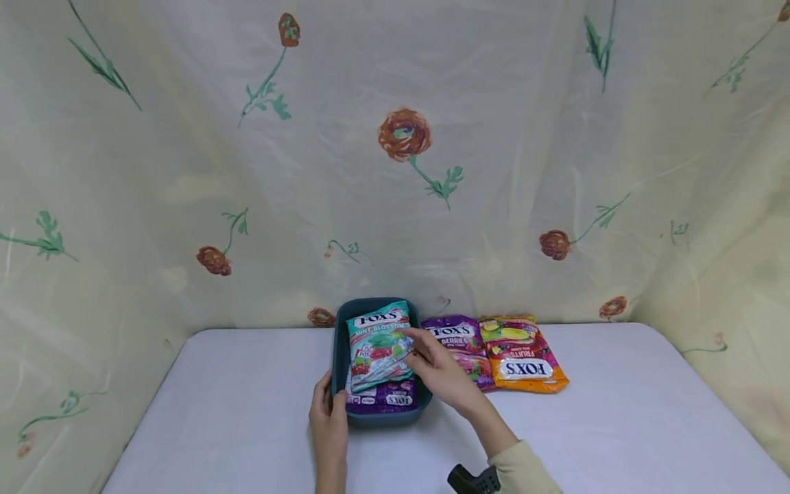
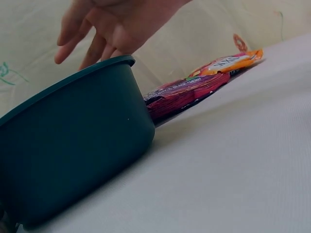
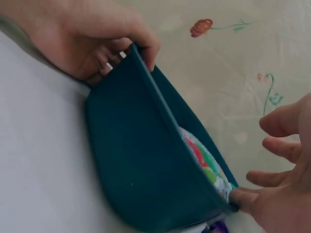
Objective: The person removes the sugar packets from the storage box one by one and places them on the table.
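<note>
The left hand (image 1: 329, 412) pinches the tub (image 1: 387, 420), the right hand (image 1: 439, 367) spreads over its rim; mint packet (image 1: 379, 350) and purple packet (image 1: 382, 399) already lie inside, berries packet (image 1: 453, 331) and fruits packet (image 1: 523, 353) remain rightward.

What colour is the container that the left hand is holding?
The container is plain dark teal, a deep blue-green; best seen in the right wrist view.

Free over table (image 1: 247, 412) at far left. Blocked right of bin (image 2: 73, 141) by purple bag (image 1: 455, 333), orange bag (image 1: 524, 351); above, by right hand (image 1: 441, 367).
</note>
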`<state>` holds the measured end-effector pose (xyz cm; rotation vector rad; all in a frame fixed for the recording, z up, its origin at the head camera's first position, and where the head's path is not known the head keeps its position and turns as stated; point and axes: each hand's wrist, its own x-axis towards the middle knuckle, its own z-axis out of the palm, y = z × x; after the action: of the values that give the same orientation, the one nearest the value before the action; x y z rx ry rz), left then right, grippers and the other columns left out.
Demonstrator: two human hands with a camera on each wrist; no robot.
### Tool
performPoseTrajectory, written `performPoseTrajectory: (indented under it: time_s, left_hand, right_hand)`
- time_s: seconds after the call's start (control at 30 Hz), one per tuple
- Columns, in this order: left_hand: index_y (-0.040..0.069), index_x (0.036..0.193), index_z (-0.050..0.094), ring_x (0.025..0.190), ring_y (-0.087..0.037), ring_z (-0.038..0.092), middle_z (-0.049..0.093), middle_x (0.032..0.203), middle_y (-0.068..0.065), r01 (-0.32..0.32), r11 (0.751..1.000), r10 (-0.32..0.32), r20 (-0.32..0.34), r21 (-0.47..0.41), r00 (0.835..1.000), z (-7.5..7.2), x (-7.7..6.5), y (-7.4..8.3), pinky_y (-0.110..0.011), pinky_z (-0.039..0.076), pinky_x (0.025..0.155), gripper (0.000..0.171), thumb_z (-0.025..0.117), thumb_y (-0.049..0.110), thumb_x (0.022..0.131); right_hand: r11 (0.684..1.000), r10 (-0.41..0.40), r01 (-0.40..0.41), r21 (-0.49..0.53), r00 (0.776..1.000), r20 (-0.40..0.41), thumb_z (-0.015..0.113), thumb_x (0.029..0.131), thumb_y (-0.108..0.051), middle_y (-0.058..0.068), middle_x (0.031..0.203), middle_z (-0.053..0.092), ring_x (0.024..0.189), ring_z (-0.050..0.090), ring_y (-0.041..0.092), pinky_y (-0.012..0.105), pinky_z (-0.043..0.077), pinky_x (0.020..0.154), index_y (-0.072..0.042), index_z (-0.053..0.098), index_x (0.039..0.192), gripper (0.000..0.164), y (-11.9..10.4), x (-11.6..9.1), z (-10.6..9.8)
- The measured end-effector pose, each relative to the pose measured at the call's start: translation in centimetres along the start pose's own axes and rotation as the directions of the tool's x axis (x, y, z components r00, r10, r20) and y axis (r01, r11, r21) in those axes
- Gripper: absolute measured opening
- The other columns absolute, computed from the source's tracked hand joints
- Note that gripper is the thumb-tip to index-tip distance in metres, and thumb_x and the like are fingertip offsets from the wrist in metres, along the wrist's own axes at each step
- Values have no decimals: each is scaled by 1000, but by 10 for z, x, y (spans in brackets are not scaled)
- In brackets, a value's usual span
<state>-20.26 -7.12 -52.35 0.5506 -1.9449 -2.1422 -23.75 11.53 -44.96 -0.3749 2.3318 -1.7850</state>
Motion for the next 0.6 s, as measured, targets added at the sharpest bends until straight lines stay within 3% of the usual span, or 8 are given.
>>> performPoseTrajectory:
  time_s: [0.2, 0.4, 0.6]
  left_hand:
    - [12, 139, 44, 137, -33, 36, 39, 148, -16, 32, 999, -32, 2, 18, 999, -1, -1, 3, -47, 34, 111, 48, 46, 12, 91]
    - [12, 139, 44, 138, -33, 36, 39, 148, -17, 34, 999, -34, -8, 25, 999, -2, 0, 4, -47, 34, 111, 48, 46, 12, 91]
    - [12, 138, 46, 136, -32, 39, 41, 146, -18, 25, 1000, -25, -7, -14, 1000, -1, 0, 4, -47, 37, 109, 49, 47, 9, 89]
  right_hand:
    - [999, 35, -36, -11, 999, -5, 48, 97, -16, 12, 157, 21, 144, 18, 37, 55, 22, 114, -22, 42, 139, 43, -5, 5, 6]
    - [998, 53, -54, -17, 997, -57, 50, 95, -17, 11, 156, 26, 144, 19, 36, 56, 20, 116, -17, 40, 142, 47, -8, 13, 14]
    - [989, 130, -137, -51, 984, -124, 52, 94, -20, 18, 154, 27, 142, 23, 38, 59, 23, 113, -16, 36, 144, 52, -11, 22, 19]
